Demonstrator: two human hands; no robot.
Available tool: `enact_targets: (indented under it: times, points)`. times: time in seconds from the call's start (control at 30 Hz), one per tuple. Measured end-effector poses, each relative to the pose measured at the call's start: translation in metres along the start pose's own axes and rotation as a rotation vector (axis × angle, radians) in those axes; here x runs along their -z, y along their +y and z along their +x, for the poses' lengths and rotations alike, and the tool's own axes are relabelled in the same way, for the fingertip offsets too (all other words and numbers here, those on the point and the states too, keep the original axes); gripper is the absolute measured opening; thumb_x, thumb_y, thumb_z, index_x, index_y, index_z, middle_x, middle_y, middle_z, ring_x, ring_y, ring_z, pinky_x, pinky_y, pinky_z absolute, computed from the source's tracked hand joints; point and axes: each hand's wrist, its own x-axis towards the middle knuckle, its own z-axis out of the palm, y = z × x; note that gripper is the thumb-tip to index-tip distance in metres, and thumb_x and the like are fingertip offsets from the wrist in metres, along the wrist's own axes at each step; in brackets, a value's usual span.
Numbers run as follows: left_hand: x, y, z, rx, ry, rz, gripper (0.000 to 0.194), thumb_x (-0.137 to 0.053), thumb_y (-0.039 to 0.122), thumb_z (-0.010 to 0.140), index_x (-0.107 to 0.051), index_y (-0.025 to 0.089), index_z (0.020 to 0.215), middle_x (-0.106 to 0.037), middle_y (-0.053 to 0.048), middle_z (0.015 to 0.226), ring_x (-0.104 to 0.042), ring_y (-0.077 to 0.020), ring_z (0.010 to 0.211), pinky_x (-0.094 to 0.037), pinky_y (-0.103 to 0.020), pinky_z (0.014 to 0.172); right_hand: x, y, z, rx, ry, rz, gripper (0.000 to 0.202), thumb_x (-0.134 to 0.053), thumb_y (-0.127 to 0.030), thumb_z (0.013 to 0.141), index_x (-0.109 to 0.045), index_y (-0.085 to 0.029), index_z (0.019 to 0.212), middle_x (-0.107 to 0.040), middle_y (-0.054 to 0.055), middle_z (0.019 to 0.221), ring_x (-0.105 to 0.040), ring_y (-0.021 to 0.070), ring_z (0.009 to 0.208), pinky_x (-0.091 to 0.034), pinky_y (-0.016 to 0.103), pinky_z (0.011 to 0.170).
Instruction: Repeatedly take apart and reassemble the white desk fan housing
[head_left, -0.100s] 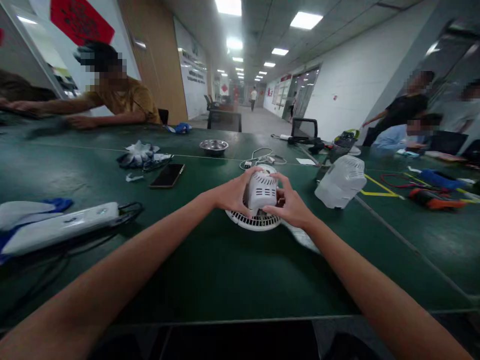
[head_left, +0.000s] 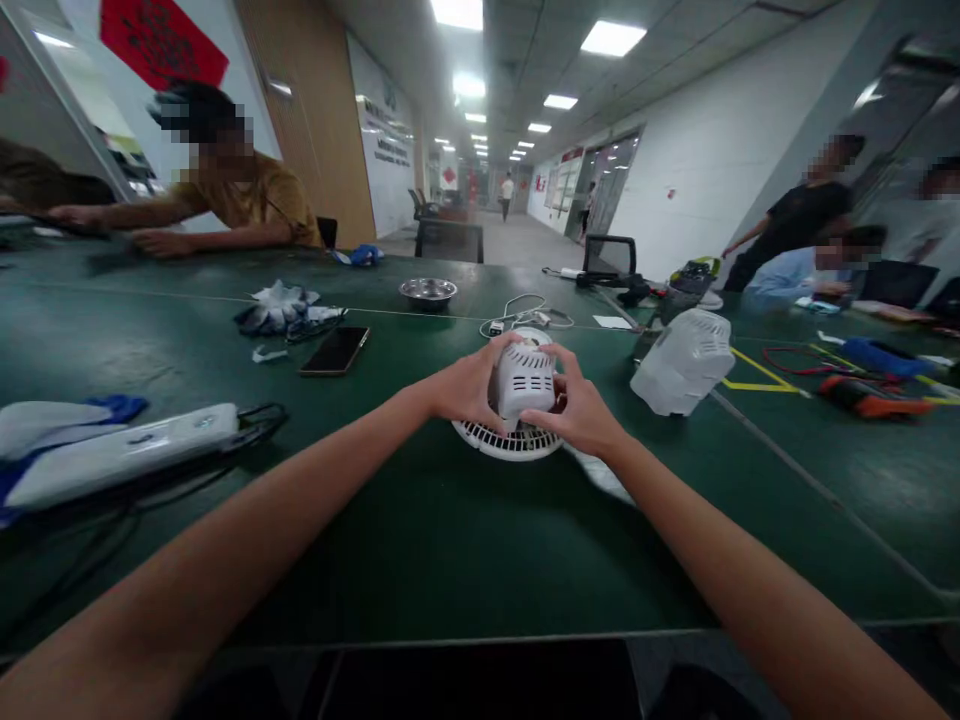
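A white slotted housing (head_left: 527, 385) stands over a round white grille (head_left: 510, 445) near the middle of the green table (head_left: 450, 540). My left hand (head_left: 474, 385) grips the housing's left side, thumb low and fingers towards its top. On the right side my right hand (head_left: 581, 405) holds the same housing, its thumb across the lower front. The grille rests below and behind the housing, partly covered by it and by my hands. A pale flat strip (head_left: 604, 478) extends from the grille under my right forearm.
Left lie a phone (head_left: 335, 351), a white power strip (head_left: 127, 455) and crumpled plastic (head_left: 281, 305). Behind are a metal bowl (head_left: 427, 292) and a white cable (head_left: 525, 315). A translucent white container (head_left: 684, 362) stands right, beyond it an orange tool (head_left: 874, 397). People sit at both sides.
My right thumb has shifted slightly left on the housing. At the far left, the seated person's hand has moved a little to the right.
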Motion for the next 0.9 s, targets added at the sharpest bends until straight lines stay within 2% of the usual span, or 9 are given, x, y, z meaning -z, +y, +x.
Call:
enact_targets:
  times: [0.13, 0.27, 0.33, 0.43, 0.53, 0.6, 0.67, 0.8, 0.9]
  points:
    - [-0.006, 0.004, -0.001, 0.057, 0.042, 0.04, 0.139, -0.097, 0.056, 0.05, -0.02, 0.023, 0.161, -0.044, -0.024, 0.157, -0.055, -0.0509, 0.133, -0.044, -0.065, 0.111, -0.003, -0.006, 0.001, 0.016, 0.044, -0.096, 0.097, -0.087, -0.054, 0.074, -0.033, -0.031, 0.152, -0.07, 0.01, 0.121, -0.072, 0.0337, 0.099, -0.058, 0.048, 0.083]
    - [-0.013, 0.01, -0.001, 0.071, 0.111, 0.09, 0.137, -0.094, 0.06, 0.055, -0.02, 0.023, 0.164, -0.042, -0.023, 0.16, -0.055, -0.0499, 0.134, -0.046, -0.064, 0.11, -0.003, -0.008, 0.001, 0.047, 0.129, -0.233, 0.097, -0.084, -0.048, 0.074, -0.034, -0.031, 0.156, -0.062, 0.013, 0.143, -0.067, 0.0385, 0.115, -0.054, 0.056, 0.097]
    - [-0.014, 0.01, -0.001, 0.069, 0.143, 0.123, 0.125, -0.089, 0.06, 0.065, -0.022, 0.025, 0.164, -0.042, -0.021, 0.162, -0.056, -0.0459, 0.133, -0.046, -0.061, 0.111, -0.002, -0.003, 0.0, 0.071, 0.152, -0.264, 0.098, -0.079, -0.041, 0.075, -0.031, -0.032, 0.16, -0.054, 0.013, 0.153, -0.063, 0.0397, 0.122, -0.051, 0.059, 0.102]
    - [-0.015, 0.005, -0.002, 0.147, 0.198, 0.166, 0.09, -0.069, 0.055, 0.09, -0.029, 0.026, 0.164, -0.054, -0.017, 0.153, -0.062, -0.0363, 0.127, -0.045, -0.055, 0.111, 0.002, 0.01, 0.001, 0.05, 0.186, -0.266, 0.096, -0.067, -0.028, 0.079, -0.025, -0.031, 0.165, -0.048, 0.013, 0.161, -0.058, 0.0398, 0.13, -0.049, 0.061, 0.107]
    - [-0.017, -0.008, -0.006, 0.409, 0.308, 0.206, 0.063, -0.049, 0.053, 0.102, -0.045, 0.023, 0.157, -0.065, -0.015, 0.14, -0.061, -0.0344, 0.128, -0.043, -0.053, 0.112, 0.007, 0.025, 0.002, -0.02, 0.184, -0.223, 0.097, -0.065, -0.027, 0.081, -0.023, -0.028, 0.168, -0.048, 0.015, 0.16, -0.058, 0.0403, 0.133, -0.048, 0.06, 0.108]
    - [-0.018, -0.019, -0.009, 0.594, 0.344, 0.149, 0.059, -0.039, 0.056, 0.105, -0.058, 0.019, 0.146, -0.068, -0.017, 0.135, -0.063, -0.0347, 0.125, -0.045, -0.05, 0.108, 0.01, 0.03, 0.002, -0.052, 0.161, -0.17, 0.105, -0.075, -0.034, 0.078, -0.022, -0.027, 0.168, -0.051, 0.016, 0.158, -0.06, 0.0412, 0.13, -0.049, 0.06, 0.107]
    - [-0.018, -0.029, -0.012, 0.668, 0.366, 0.048, 0.06, -0.035, 0.061, 0.105, -0.069, 0.018, 0.129, -0.074, -0.016, 0.125, -0.067, -0.0335, 0.117, -0.047, -0.045, 0.103, 0.012, 0.031, 0.002, -0.08, 0.168, -0.121, 0.113, -0.085, -0.041, 0.072, -0.025, -0.025, 0.167, -0.059, 0.017, 0.15, -0.064, 0.0407, 0.125, -0.05, 0.061, 0.106]
    - [-0.01, -0.042, -0.014, 0.584, 0.589, -0.255, 0.065, -0.04, 0.07, 0.1, -0.077, 0.018, 0.102, -0.079, -0.012, 0.1, -0.072, -0.0303, 0.102, -0.052, -0.04, 0.092, 0.011, 0.026, 0.003, -0.171, 0.278, 0.085, 0.11, -0.094, -0.041, 0.062, -0.042, -0.027, 0.159, -0.073, 0.011, 0.127, -0.07, 0.0354, 0.11, -0.053, 0.059, 0.103]
    - [-0.006, -0.045, -0.008, 0.451, 0.778, -0.508, 0.066, -0.043, 0.074, 0.097, -0.077, 0.017, 0.098, -0.078, -0.011, 0.094, -0.073, -0.027, 0.095, -0.055, -0.038, 0.084, 0.005, 0.022, 0.004, -0.275, 0.376, 0.477, 0.086, -0.093, -0.04, 0.064, -0.056, -0.027, 0.141, -0.076, 0.006, 0.119, -0.072, 0.0307, 0.105, -0.058, 0.051, 0.096]
